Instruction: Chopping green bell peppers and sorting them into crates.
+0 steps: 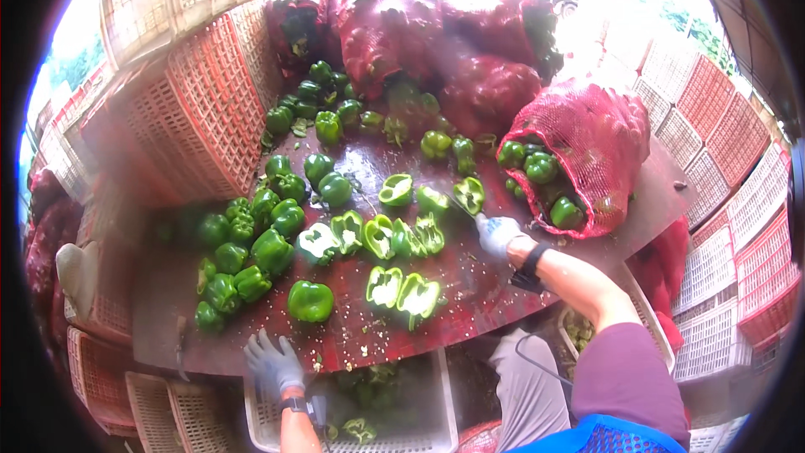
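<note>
My right hand point(501, 235), in a pale glove, is closed on a knife point(464, 206). The thin blade reaches to a cut green bell pepper half point(470, 193) on the dark red table point(495, 302). Over the table's near edge, my left hand point(274, 361) is gloved and spread, holding nothing. Several halved bell peppers point(385, 286) lie cut face up in the middle, with white seeds scattered about. A whole bell pepper point(310, 301) sits alone near the front edge, closest to my left hand. To its left is a pile of whole bell peppers point(251, 283).
A red mesh sack point(604, 151) of peppers lies open at the right; more full sacks point(390, 29) stand along the back. Stacked plastic crates point(214, 92) rise at the left, others point(713, 268) at the right. Below the front edge is a white crate point(449, 403) with pepper scraps.
</note>
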`<state>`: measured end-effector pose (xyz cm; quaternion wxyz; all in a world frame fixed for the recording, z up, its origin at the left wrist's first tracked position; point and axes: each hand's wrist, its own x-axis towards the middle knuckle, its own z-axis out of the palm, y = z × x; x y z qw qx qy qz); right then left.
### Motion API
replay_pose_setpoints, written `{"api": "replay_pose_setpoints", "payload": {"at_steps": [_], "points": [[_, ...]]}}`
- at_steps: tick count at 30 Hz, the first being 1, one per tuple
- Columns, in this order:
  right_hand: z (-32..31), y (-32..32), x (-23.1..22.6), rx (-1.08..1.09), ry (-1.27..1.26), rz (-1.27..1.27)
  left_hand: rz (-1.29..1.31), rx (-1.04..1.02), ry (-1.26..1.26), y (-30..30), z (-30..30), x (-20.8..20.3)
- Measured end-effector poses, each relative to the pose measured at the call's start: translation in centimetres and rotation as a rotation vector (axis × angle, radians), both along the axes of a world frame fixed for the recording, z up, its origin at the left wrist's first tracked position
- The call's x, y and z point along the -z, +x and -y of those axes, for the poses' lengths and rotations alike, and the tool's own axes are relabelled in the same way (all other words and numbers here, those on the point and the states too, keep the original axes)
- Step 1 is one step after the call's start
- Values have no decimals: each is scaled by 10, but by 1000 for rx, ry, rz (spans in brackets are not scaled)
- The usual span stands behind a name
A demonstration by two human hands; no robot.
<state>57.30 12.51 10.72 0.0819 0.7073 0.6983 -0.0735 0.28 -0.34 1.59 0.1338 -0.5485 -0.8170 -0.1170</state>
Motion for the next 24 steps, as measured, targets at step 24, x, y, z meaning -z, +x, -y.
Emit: {"api": "replay_pose_setpoints", "payload": {"at_steps": [24], "points": [[-42,10,-57,93,-56,-255,37,26,47,-7,-2,15]]}}
